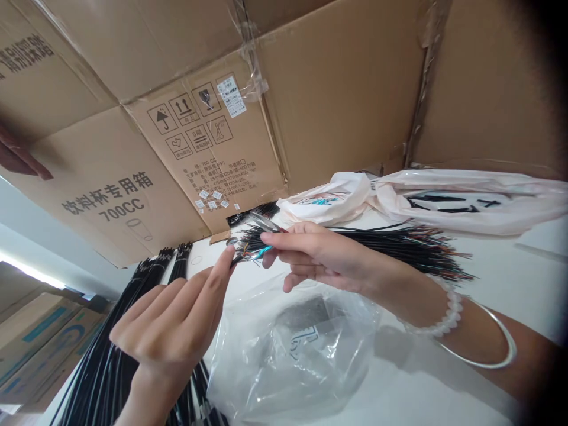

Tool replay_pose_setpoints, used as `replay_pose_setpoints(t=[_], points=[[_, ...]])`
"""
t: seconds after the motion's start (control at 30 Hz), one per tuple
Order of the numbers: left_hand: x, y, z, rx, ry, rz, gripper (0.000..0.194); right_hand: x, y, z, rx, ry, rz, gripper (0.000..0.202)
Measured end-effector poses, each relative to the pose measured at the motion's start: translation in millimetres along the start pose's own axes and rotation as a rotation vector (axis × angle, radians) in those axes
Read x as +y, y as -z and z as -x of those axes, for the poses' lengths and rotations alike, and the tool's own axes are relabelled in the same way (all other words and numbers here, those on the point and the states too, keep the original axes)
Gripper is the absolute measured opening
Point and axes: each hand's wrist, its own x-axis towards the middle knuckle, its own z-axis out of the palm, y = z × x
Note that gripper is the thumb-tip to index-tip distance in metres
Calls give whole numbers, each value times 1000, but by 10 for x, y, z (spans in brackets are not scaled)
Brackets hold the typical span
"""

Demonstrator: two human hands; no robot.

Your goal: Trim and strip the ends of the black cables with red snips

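My left hand [173,313] pinches the end of a black cable [238,259], whose thin coloured wires fan out toward my right hand. My right hand [315,254] holds metal tweezers [266,222] between thumb and fingers, tips pointing left above the wires. A small turquoise piece [262,252] shows beneath its thumb; whether the fingers grip it is unclear. Behind that hand lies a bundle of black cables [399,248] with stripped, coloured ends at the right.
Cardboard boxes [337,100] form a wall behind the white table [444,378]. Long black cable bundles [106,355] lie at the left. A clear plastic bag [302,355] is in front, and white bags [523,201] with small parts are at the back right.
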Motion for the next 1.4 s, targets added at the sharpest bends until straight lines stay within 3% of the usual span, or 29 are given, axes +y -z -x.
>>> replay_pose_setpoints(t=[0.07, 0.17, 0.33, 0.47, 0.53, 0.6, 0.67, 0.73, 0.8, 0.9, 0.93, 1.07, 1.17, 1.3, 1.4], points=[[9, -3, -8, 5, -44, -45, 50, 6, -33, 15, 20, -10, -36, 30], [8, -29, -19, 13, -85, -41, 50, 40, -53, 5, 51, 106, -5, 21], [10, -84, 0, 20, 2, 81, 43, 128, -80, -42, 72, 286, 191, 15], [35, -64, 4, -77, 319, 488, 25, 176, -105, -16, 153, 538, 405, 16], [25, -32, -6, -185, 516, 777, 16, 174, -94, 18, 152, 705, 585, 13], [-18, -1, -13, -340, 645, 1064, 25, 130, -58, 57, 146, 837, 760, 7], [-82, 18, -9, -458, 661, 1301, 36, 30, 13, 88, 245, 915, 868, 7], [-144, 24, 1, -466, 653, 1399, 39, -118, 145, 86, 437, 907, 883, 12], [-184, 19, 6, -392, 684, 1357, 35, -280, 361, 25, 648, 793, 885, 16], [-201, -2, -3, -309, 706, 1216, 25, -470, 814, -197, 943, 406, 1095, 25], [-201, -11, -7, -316, 694, 1186, 24, -512, 974, -294, 979, 318, 1136, 27], [-183, -37, -17, -377, 652, 1138, 24, -615, 1445, -638, 949, 65, 1228, 30], [-154, -41, -26, -410, 646, 1110, 26, -656, 1506, -732, 878, -14, 1240, 37], [-115, -59, -52, -405, 629, 1095, 27, -607, 1197, -637, 689, 68, 1181, 35], [-95, -78, -66, -411, 628, 1104, 28, -431, 750, -463, 389, 187, 1051, 43]])
